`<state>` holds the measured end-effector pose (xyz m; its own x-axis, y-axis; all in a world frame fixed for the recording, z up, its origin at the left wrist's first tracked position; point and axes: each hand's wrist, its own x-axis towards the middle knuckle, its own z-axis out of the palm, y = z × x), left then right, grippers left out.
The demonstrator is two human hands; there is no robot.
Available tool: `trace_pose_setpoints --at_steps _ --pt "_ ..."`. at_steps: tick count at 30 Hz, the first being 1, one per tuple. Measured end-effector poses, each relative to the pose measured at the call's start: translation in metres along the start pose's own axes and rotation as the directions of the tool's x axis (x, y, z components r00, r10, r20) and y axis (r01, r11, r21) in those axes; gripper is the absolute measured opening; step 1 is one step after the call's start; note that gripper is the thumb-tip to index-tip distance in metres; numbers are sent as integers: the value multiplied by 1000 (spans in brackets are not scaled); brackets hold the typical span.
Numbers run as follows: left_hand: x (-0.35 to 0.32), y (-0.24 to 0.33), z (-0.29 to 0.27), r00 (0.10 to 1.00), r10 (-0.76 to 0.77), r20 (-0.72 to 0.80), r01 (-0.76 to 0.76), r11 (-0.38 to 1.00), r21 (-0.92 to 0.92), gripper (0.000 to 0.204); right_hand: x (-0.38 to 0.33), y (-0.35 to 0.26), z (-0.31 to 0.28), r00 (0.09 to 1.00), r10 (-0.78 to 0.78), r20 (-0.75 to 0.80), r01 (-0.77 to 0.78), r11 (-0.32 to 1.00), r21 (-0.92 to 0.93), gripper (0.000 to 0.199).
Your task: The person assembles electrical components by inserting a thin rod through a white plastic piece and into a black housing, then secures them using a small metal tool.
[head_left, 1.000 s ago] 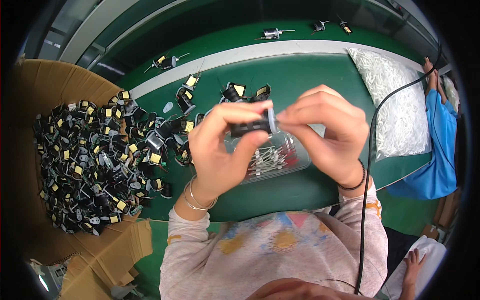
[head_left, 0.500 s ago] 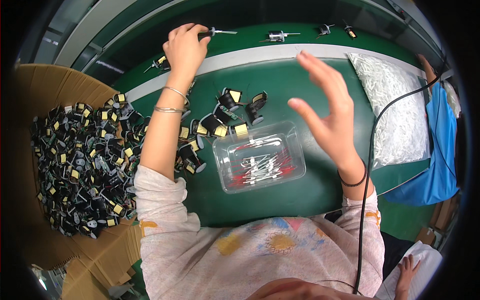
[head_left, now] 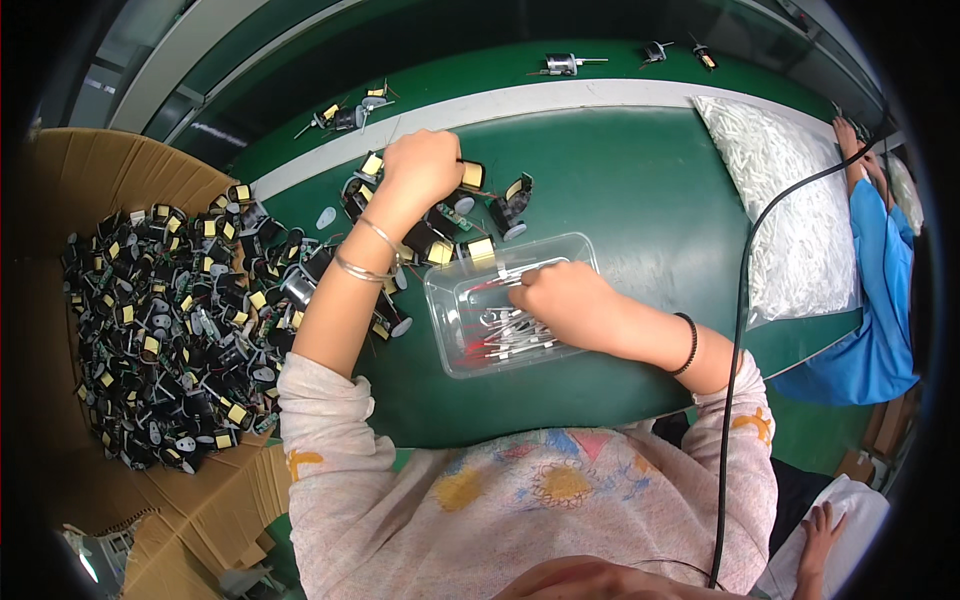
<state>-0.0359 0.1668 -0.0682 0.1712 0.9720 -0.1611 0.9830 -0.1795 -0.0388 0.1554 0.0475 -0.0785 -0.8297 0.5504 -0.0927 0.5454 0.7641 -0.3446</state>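
Observation:
My left hand is closed over a small group of black motor-like parts with yellow pads and grey discs. A yellow-padded black part shows at the edge of its curled fingers. The fingertips are hidden, so I cannot tell what they grip. My right hand reaches into a clear plastic box, fingers bent down among thin red and white wire-like pieces. Those fingertips are covered too.
At left a cardboard box holds a heap of similar black parts. Several parts lie on the green strip behind the pale rail. A bag of white tubes lies at right, beside a black cable and another person's hands.
My left hand has come back from the far strip to the near group, no longer showing the pale-pinned part it held. My right hand has dropped from the air into the clear box and closed.

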Motion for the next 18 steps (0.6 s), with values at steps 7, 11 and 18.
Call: trace_pose_setpoints --at_steps 7,11,18 --pt "-53 -8 -27 825 -41 -563 -325 781 -533 17 -13 6 -23 976 23 -219 19 982 186 16" --pt "-84 -8 -32 836 -110 -538 -494 278 -824 19 -14 5 -72 902 -66 -427 300 808 508 9" --pt "-108 8 -35 846 45 -531 -499 -280 -820 22 -4 1 -81 816 283 -504 495 107 862 14"
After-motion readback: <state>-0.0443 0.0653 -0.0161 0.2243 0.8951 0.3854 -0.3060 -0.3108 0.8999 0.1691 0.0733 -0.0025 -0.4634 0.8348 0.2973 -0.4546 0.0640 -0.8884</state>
